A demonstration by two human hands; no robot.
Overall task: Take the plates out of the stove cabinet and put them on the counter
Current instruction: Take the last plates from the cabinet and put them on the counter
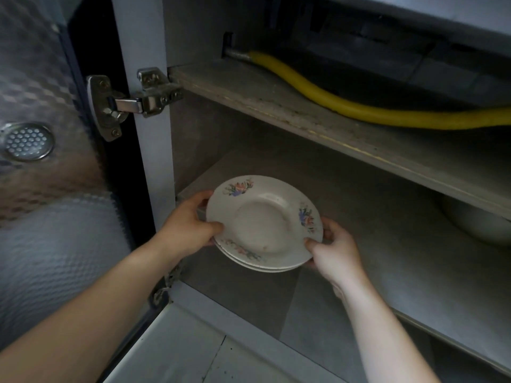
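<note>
Head view is showing your left hand (188, 225) pinching the left rim of the stacked plates (262, 225), thumb on top and fingers curled beneath. Your right hand (334, 255) is pinching the right rim the same way. You are holding the stack at the front left of the cabinet's lower compartment (359, 244) — lifted or resting, you cannot tell. Farther in, a white bowl (475, 225) is sitting at the right under the shelf (331, 134) — a yellow hose (304, 87) is lying on that shelf.
</note>
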